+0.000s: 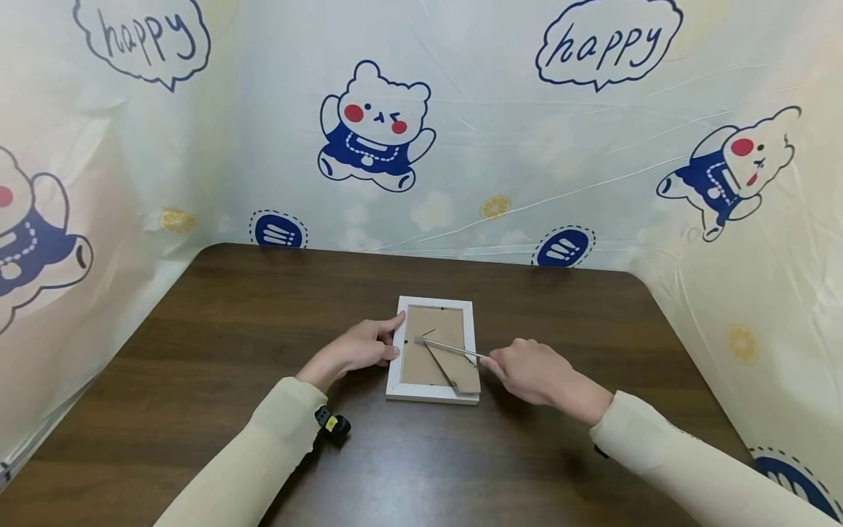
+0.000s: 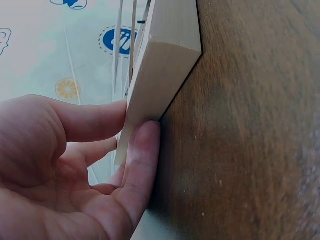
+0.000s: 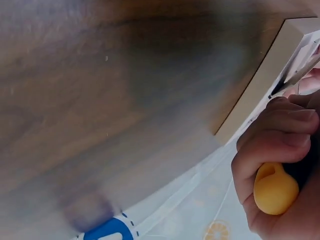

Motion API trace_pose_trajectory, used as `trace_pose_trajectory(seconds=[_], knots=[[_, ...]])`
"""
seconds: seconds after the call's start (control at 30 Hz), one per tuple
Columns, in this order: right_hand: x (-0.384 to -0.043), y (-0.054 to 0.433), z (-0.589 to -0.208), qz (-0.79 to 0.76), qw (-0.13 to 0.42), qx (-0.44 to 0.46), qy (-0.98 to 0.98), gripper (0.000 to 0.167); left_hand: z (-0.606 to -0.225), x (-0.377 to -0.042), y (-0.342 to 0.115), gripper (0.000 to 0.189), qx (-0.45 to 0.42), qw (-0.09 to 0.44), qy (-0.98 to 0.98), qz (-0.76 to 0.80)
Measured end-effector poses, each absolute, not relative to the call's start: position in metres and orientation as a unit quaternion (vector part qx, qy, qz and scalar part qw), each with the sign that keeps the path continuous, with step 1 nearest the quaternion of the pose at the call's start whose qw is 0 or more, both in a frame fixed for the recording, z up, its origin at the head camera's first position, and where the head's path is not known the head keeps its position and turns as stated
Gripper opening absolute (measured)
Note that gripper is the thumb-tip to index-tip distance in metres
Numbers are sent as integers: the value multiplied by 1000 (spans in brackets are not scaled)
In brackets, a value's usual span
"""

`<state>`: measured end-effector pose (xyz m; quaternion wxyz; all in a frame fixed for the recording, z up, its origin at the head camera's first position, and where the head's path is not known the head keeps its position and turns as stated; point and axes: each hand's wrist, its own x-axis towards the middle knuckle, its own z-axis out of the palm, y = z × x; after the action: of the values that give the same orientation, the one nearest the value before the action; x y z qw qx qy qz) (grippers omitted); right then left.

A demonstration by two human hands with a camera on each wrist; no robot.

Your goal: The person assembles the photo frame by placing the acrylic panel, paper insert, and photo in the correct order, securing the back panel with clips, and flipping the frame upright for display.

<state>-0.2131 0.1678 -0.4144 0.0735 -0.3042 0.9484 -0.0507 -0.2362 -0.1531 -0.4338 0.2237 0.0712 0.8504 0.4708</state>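
A white picture frame (image 1: 431, 393) lies on the table with its brown backing board (image 1: 421, 366) facing up. On the board is a brown stand flap (image 1: 461, 375), its dark edge running diagonally. My left hand (image 1: 358, 345) grips the frame's left side, thumb and fingers at the edge, as the left wrist view shows up close. My right hand (image 1: 535, 371) holds a screwdriver, its fingers curled round a black handle with a yellow end (image 3: 276, 190). The thin metal shaft (image 1: 454, 348) reaches left over the backing, its tip near the top of the flap.
The brown wooden table (image 1: 263, 315) ends at a patterned cloth backdrop (image 1: 474, 161) at the back and sides. Small dark tabs (image 1: 406, 342) show along the frame's inner edge. A black wrist device (image 1: 334, 424) sits at the left cuff.
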Motion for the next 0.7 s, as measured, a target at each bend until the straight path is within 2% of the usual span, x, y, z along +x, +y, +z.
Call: trace_pose_trajectory(seconds=[0.3,0.7], knots=[[-212,160,-417,-70,81,-304,946,44,-435,-237,-152,74,75,218,855,464],[-210,154,-418,-74,93,-297,948,42,-437,-237,-153,76,72,217,857,462]])
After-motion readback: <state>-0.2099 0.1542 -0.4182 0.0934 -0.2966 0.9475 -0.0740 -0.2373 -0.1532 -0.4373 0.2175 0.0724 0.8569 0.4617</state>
